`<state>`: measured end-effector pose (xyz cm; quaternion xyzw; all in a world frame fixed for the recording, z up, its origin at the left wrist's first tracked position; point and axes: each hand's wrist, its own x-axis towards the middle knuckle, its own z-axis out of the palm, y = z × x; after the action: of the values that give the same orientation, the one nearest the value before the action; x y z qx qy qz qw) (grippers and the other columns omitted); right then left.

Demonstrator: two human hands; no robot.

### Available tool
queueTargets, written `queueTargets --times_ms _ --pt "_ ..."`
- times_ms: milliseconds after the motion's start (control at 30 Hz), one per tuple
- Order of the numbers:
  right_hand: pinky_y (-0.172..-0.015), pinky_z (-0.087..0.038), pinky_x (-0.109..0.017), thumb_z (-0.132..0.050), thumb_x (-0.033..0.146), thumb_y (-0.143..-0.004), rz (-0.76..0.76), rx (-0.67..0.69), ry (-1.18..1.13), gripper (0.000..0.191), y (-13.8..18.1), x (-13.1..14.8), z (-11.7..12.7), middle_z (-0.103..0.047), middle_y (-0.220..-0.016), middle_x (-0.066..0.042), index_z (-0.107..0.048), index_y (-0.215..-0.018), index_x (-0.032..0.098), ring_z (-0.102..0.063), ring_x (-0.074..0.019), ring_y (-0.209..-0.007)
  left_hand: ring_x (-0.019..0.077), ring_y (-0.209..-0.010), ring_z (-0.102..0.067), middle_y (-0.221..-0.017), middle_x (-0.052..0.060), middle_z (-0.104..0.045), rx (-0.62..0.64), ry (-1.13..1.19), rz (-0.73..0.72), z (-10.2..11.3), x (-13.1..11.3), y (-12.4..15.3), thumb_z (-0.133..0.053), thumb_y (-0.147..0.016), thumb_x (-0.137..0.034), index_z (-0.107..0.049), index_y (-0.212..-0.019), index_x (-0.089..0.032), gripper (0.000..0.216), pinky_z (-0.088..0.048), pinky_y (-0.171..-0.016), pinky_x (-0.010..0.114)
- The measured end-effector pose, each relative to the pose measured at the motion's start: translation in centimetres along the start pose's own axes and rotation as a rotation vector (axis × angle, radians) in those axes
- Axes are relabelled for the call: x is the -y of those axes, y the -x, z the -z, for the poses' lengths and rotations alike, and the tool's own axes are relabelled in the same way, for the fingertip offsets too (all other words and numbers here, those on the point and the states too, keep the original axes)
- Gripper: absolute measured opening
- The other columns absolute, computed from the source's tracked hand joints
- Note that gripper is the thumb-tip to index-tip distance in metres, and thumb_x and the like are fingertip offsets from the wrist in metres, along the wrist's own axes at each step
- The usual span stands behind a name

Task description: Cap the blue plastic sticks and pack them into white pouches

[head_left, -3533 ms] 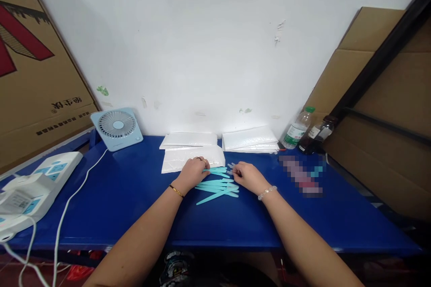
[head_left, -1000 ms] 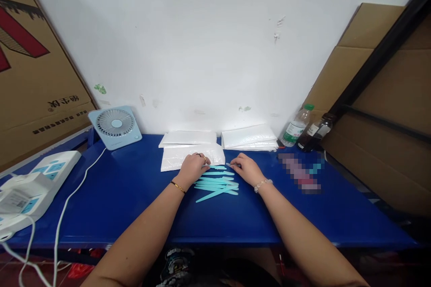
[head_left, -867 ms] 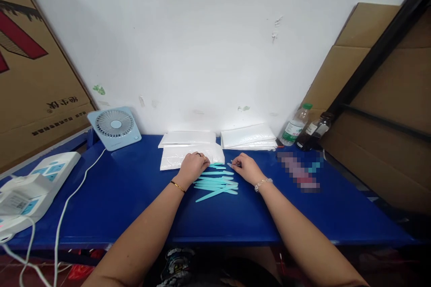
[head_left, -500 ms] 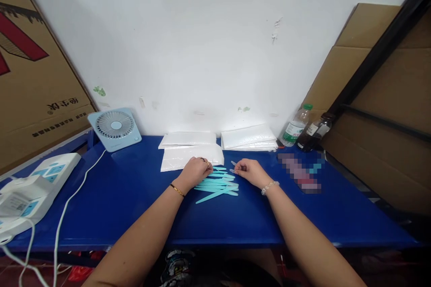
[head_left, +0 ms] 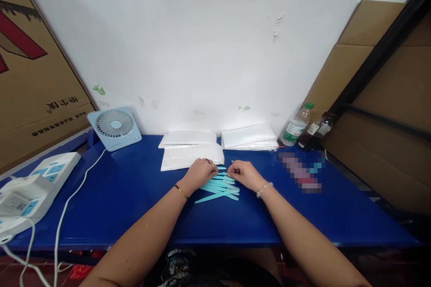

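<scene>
Several slim teal sticks point(head_left: 217, 188) that look like eyebrow razors lie in a loose, overlapping pile on the blue table point(head_left: 256, 219). My left hand point(head_left: 204, 171) is closed in a pinch above the pile's far left side, on the end of a teal razor that pokes out to the right. My right hand point(head_left: 245, 174) is also pinched shut, with its fingertips at the right ends of the upper razors. A small clear plastic piece point(head_left: 232, 161) shows just past its fingers. What lies between the right fingertips is mostly hidden.
White padded envelopes point(head_left: 183, 157) lie behind the pile, and more envelopes point(head_left: 249, 136) are stacked right of them. A blue fan point(head_left: 116, 128) and a power strip point(head_left: 50, 179) sit at left. Two bottles point(head_left: 298, 123) stand back right, beyond a blurred object point(head_left: 299, 172).
My left hand has shifted slightly right and my right hand slightly left, so their fingertips are closer together over the pile. The clear piece at the right fingertips is now mostly hidden.
</scene>
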<state>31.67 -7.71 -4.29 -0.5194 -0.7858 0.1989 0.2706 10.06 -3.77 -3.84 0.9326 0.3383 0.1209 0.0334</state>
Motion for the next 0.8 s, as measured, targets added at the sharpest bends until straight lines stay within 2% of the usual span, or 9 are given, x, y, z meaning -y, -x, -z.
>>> queueTargets --times_ms 100,233,300,500,667,800 --pt "-0.061 -0.043 -0.025 -0.059 0.021 -0.079 0.003 -0.009 -0.012 0.011 0.0 -0.4 0.3 -0.064 -0.074 -0.001 -0.07 -0.077 0.02 -0.057 -0.0129 -0.064 0.0175 -0.084 -0.06 -0.086 0.002 -0.068 -0.017 0.053 0.027 0.0 0.2 0.0 -0.051 -0.087 -0.027 -0.068 -0.083 -0.021 0.018 -0.041 -0.077 0.029" --pt "-0.068 -0.045 -0.028 -0.056 0.028 -0.082 -0.094 -0.187 0.082 0.016 -0.3 -2.5 0.7 -0.064 -0.082 -0.003 -0.07 -0.084 0.02 -0.058 -0.0154 -0.072 0.0191 -0.095 -0.058 -0.099 0.004 -0.066 -0.067 0.059 0.139 0.1 1.1 0.3 -0.054 -0.086 -0.031 -0.067 -0.101 -0.024 0.022 -0.042 -0.081 0.029" --pt "-0.068 -0.045 -0.028 -0.058 0.029 -0.081 -0.159 -0.227 0.136 0.015 -0.5 -3.5 0.7 -0.062 -0.082 -0.003 -0.069 -0.084 0.02 -0.057 -0.0152 -0.07 0.0198 -0.097 -0.056 -0.102 0.004 -0.065 -0.063 0.047 0.169 0.1 1.5 0.3 -0.056 -0.084 -0.03 -0.068 -0.101 -0.025 0.021 -0.042 -0.082 0.03" --pt "-0.064 -0.043 -0.026 -0.062 0.025 -0.074 -0.22 -0.174 0.076 0.007 -0.6 -4.0 0.5 -0.061 -0.076 -0.001 -0.066 -0.073 0.02 -0.056 -0.0145 -0.068 0.0192 -0.089 -0.056 -0.088 0.002 -0.066 -0.03 0.012 0.185 -0.1 1.6 -0.2 -0.056 -0.085 -0.026 -0.068 -0.086 -0.024 0.013 -0.039 -0.076 0.03" --pt "-0.058 -0.041 -0.024 -0.061 0.025 -0.074 -0.13 -0.102 -0.004 0.007 -0.2 -3.0 0.4 -0.06 -0.07 0.001 -0.065 -0.075 0.019 -0.052 -0.0124 -0.061 0.0194 -0.091 -0.055 -0.09 0.003 -0.066 -0.068 -0.035 0.166 -0.2 1.2 -0.3 -0.051 -0.089 -0.029 -0.068 -0.086 -0.022 0.019 -0.038 -0.075 0.03" --pt "-0.058 -0.04 -0.023 -0.06 0.024 -0.076 -0.076 -0.094 -0.007 0.006 -0.1 -2.4 0.2 -0.06 -0.068 0.001 -0.065 -0.075 0.02 -0.051 -0.0116 -0.06 0.0197 -0.093 -0.055 -0.091 0.004 -0.066 -0.072 -0.047 0.162 -0.2 1.1 -0.3 -0.05 -0.089 -0.029 -0.068 -0.086 -0.022 0.019 -0.037 -0.075 0.031"
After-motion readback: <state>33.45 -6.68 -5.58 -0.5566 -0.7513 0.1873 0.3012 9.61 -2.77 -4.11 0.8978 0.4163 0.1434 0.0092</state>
